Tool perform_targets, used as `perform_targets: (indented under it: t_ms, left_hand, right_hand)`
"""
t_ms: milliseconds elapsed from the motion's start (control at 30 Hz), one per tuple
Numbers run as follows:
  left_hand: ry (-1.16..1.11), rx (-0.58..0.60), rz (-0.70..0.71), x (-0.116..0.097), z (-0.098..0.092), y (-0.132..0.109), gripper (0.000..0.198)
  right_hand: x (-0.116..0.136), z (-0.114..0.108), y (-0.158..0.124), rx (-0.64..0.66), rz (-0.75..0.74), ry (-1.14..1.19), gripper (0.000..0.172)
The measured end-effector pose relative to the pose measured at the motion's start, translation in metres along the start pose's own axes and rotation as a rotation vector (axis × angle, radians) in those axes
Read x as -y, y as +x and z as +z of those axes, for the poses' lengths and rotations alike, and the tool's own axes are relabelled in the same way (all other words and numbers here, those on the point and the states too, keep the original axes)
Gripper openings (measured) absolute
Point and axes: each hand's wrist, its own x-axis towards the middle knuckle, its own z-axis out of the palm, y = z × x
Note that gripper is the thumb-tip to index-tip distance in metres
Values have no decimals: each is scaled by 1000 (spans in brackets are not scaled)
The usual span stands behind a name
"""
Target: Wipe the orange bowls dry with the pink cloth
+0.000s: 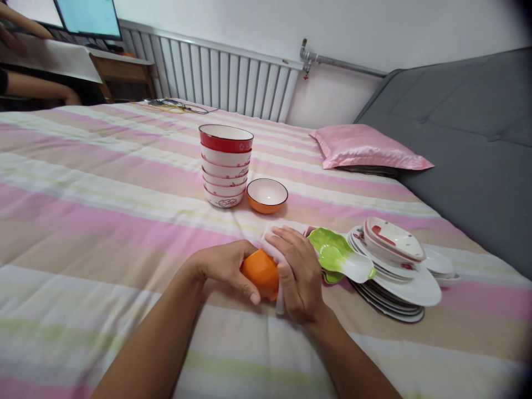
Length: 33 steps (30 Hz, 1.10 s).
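Between my hands is an orange bowl point(261, 272), tilted so that its outside faces me. My left hand point(226, 267) grips it from the left, thumb along the near side. My right hand point(298, 271) presses a pale cloth point(272, 249) against its right side, with the fingers closed over the cloth. Just beyond stands another orange bowl point(267, 195), upright with a white inside. Beside that bowl rises a stack of white and red bowls point(225, 172). Near my right hand lie green leaf-shaped dishes point(332, 252).
Stacked plates point(409, 285) carry white and red dishes point(394, 239) on the right. A pink pillow point(366, 145) lies by the grey headboard point(457, 111). Cables point(178, 105) rest at the far edge of the striped bed point(103, 221). At the upper left, a person's arm point(25, 21) is beside a desk.
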Motion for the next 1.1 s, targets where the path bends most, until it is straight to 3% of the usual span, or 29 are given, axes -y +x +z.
perform_targets:
  t_ms: [167, 333, 667, 867, 1000, 1100]
  left_hand:
    - [148, -42, -120, 7, -3, 2, 39]
    - [230, -68, -140, 8, -3, 4, 36]
    - [20, -14, -21, -3, 4, 2, 29]
    - [-41, 2, 31, -9, 7, 1, 25]
    - [-4, -110, 149, -3, 8, 4, 25]
    - [153, -174, 134, 4, 4, 4, 25]
  right_hand:
    - [-5, 0, 1, -57, 88, 67, 40]
    - [-10, 2, 1, -102, 172, 105, 40]
    - [-10, 1, 0, -131, 252, 250, 41]
    - [0, -5, 2, 1, 42, 78, 43]
    - [13, -5, 1, 118, -131, -104, 49]
    - [21, -2, -1, 213, -202, -160, 49]
